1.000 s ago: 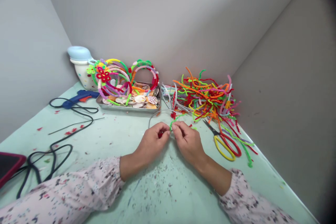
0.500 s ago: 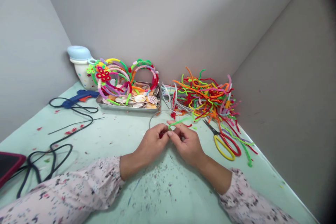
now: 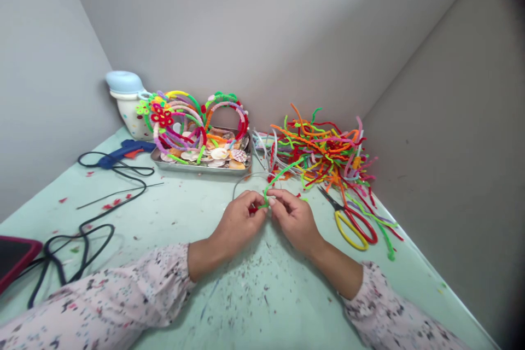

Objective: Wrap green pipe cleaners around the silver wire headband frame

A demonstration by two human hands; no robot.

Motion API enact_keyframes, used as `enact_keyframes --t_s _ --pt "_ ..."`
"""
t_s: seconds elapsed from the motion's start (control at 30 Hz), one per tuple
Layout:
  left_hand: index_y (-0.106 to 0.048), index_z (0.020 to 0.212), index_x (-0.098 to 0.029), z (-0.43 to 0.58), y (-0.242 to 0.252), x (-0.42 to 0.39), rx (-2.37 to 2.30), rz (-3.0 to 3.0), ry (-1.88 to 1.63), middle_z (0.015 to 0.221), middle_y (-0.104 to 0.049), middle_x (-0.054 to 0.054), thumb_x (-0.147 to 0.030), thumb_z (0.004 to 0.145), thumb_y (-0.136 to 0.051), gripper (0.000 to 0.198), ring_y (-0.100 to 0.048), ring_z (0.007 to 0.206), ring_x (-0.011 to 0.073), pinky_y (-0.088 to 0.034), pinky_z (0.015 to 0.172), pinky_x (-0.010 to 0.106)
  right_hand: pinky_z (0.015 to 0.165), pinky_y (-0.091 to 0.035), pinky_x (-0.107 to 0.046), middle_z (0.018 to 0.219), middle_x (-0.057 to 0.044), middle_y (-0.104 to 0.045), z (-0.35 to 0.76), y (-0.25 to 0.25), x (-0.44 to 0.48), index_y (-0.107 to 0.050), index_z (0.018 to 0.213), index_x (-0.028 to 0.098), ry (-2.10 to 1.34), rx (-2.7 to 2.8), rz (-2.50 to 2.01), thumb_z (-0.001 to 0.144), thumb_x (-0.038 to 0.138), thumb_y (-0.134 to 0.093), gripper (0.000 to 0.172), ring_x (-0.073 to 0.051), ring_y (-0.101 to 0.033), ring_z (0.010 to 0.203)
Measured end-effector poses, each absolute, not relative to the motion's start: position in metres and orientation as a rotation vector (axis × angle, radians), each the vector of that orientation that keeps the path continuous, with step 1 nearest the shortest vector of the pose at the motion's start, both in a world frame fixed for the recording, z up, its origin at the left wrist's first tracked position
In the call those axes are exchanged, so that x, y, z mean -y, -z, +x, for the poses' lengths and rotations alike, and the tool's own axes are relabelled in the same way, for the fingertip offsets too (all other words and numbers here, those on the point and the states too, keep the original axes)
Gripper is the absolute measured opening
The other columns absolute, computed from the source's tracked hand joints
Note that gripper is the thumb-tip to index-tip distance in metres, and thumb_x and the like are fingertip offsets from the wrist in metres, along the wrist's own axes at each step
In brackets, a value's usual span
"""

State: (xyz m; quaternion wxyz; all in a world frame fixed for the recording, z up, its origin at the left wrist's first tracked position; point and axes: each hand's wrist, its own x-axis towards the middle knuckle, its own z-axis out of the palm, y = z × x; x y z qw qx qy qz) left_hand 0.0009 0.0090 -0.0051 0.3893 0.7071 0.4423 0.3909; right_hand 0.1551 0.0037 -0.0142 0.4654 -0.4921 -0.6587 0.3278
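Observation:
My left hand [image 3: 238, 222] and my right hand [image 3: 296, 221] meet at the middle of the pale green table [image 3: 262, 295], fingers pinched together. Between them is a thin grey headband [image 3: 250, 179] arching away from me. My left fingers pinch the band where a red bit shows. My right fingers pinch a green pipe cleaner [image 3: 279, 178], which rises from the band up and to the right. Both forearms rest on the table in flowered sleeves.
A pile of coloured pipe cleaners [image 3: 324, 156] lies at the back right, with yellow-and-red scissors [image 3: 350, 222] in front. A metal tray [image 3: 197, 167] holds shells and wrapped headbands [image 3: 184, 120]. A blue glue gun [image 3: 123, 151], its black cord [image 3: 88, 229] and a white pot [image 3: 129, 104] are left.
The green pipe cleaner's free end has swung from lying low toward the right to standing up and back. My right fingers shifted slightly at the band; my left hand stayed put.

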Motion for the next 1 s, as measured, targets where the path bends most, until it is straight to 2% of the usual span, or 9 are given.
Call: enact_keyframes --t_s 0.2,0.37,0.53,0.77,1.0 --pt "-0.060 0.079 -0.016 0.000 0.007 -0.010 -1.143 1.820 -1.011 0.078 -0.056 0.001 -0.018 0.081 -0.050 0.010 -0.051 0.073 0.0142 -0.040 0.068 0.026 0.052 -0.038 -0.023 0.065 0.001 -0.056 0.153 0.011 -0.004 -0.068 0.088 0.017 -0.749 1.614 -1.204 0.083 0.033 -0.060 0.019 -0.011 -0.045 0.054" --pt "-0.062 0.085 -0.016 0.001 0.005 -0.010 -1.168 1.785 -0.990 0.082 -0.060 0.002 -0.021 0.083 -0.050 0.014 -0.054 0.076 0.0151 -0.041 0.070 0.027 0.049 -0.036 -0.023 0.056 0.004 -0.048 0.152 0.008 -0.004 -0.062 0.079 0.018 -0.826 1.514 -1.224 0.083 0.035 -0.059 0.018 -0.011 -0.042 0.050" --pt "-0.062 0.082 -0.017 0.001 0.001 -0.010 -1.200 1.763 -0.963 0.078 -0.059 0.001 -0.024 0.083 -0.050 0.014 -0.053 0.072 0.0146 -0.040 0.066 0.026 0.048 -0.035 -0.022 0.057 0.005 -0.047 0.153 0.007 -0.004 -0.058 0.076 0.019 -0.872 1.501 -1.188 0.085 0.036 -0.058 0.019 -0.010 -0.041 0.049" --pt "-0.065 0.084 -0.017 0.001 -0.003 -0.009 -1.184 1.751 -0.990 0.082 -0.061 0.002 -0.025 0.083 -0.050 0.017 -0.056 0.079 0.0160 -0.042 0.072 0.027 0.050 -0.036 -0.022 0.060 0.004 -0.047 0.154 0.009 -0.003 -0.058 0.076 0.019 -0.881 1.511 -1.159 0.086 0.037 -0.056 0.021 -0.010 -0.042 0.051" --pt "-0.065 0.081 -0.017 0.001 -0.006 -0.009 -1.199 1.677 -1.010 0.078 -0.062 0.002 -0.026 0.081 -0.051 0.017 -0.055 0.075 0.0166 -0.042 0.068 0.026 0.051 -0.035 -0.023 0.059 0.004 -0.046 0.154 0.006 -0.002 -0.058 0.075 0.020 -0.872 1.542 -1.160 0.087 0.038 -0.055 0.023 -0.011 -0.042 0.052"
